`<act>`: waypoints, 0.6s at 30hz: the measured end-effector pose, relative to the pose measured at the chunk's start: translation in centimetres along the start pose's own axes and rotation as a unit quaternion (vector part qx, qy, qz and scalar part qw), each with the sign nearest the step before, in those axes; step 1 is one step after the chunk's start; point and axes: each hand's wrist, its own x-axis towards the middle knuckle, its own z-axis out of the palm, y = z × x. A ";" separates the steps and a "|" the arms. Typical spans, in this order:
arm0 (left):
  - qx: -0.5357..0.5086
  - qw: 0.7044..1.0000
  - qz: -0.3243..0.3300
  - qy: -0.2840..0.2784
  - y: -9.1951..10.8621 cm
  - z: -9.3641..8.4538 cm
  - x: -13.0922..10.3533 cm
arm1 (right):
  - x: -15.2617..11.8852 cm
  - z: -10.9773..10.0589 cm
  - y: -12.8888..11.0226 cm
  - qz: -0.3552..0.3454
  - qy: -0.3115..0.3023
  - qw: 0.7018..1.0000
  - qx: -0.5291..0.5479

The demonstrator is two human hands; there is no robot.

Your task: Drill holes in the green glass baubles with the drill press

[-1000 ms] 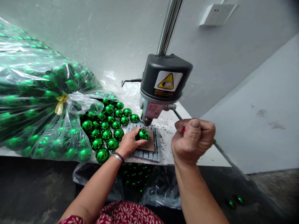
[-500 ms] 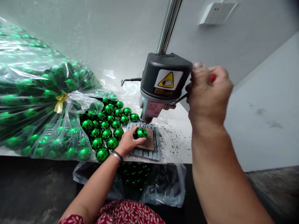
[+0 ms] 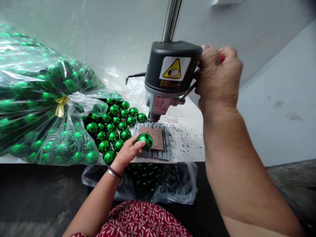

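A shiny green bauble (image 3: 146,141) is gripped between the thumb and fingers of my left hand (image 3: 130,149), over the near left part of the brown board (image 3: 156,140). That board lies on the grey slotted base (image 3: 166,154) of a small drill press (image 3: 170,74). The thin drill bit (image 3: 153,125) points down behind the bauble, apart from it. My right hand (image 3: 219,77) is wrapped round the red-ended feed lever (image 3: 190,90) at the machine's right side. Its fingers hide most of the lever's grip.
Several loose green baubles (image 3: 113,136) lie left of the base, beside a big tied plastic bag (image 3: 66,138) full of them. An open plastic bag (image 3: 172,187) with more baubles hangs below the table's front edge. Dark shavings (image 3: 184,135) litter the white tabletop.
My left hand has drawn the bauble from under the drill bit toward me and slightly left. My right hand still holds the lever. The head view has shifted a little.
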 end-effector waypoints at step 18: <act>0.396 0.908 0.099 0.100 -1.2 -1.9 -7.2 | -0.5 0.0 0.0 -0.009 0.003 1.000 0.016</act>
